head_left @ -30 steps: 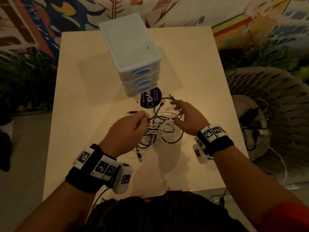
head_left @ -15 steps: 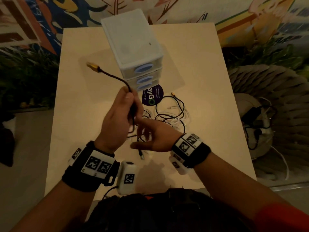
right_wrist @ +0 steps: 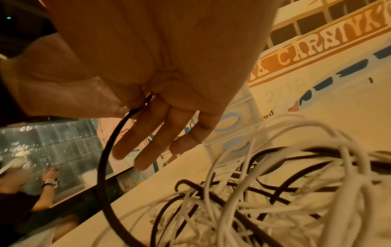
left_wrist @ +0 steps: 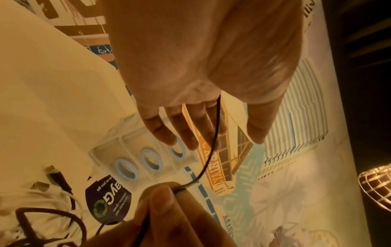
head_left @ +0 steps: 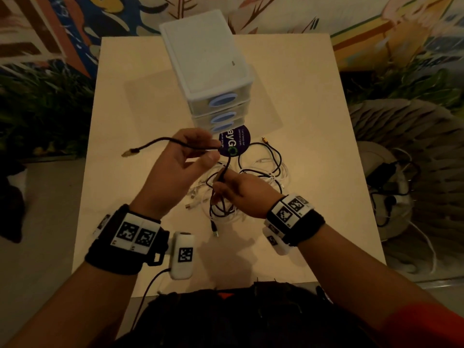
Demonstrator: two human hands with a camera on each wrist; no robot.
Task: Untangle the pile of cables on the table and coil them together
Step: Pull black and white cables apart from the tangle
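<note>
A black cable (head_left: pixel 175 141) with a gold plug (head_left: pixel 127 153) is lifted off the pale table (head_left: pixel 313 121). It lies over the web between thumb and forefinger of my left hand (head_left: pixel 180 167), whose fingers (left_wrist: pixel 182 127) are stretched out, and the plug end sticks out to the left. Just below, my right hand (head_left: pixel 238 189) pinches the same black cable (right_wrist: pixel 103 158) between thumb and forefinger, with the other fingers straight. From there the cable drops into the tangled pile of white and black cables (head_left: pixel 261 172) on the table under my right hand.
A white three-drawer unit (head_left: pixel 208 59) stands behind the pile, with a dark round sticker (head_left: pixel 234 143) at its foot. A wicker chair (head_left: pixel 414 136) with more cords is off the table's right edge. Another person (right_wrist: pixel 21 192) is at a distance to the left.
Both hands left the pile and lifted the black cable. The gold plug swung from up-left to pointing left, my left fingers loosened, and my right hand moved up to pinch the cable.
</note>
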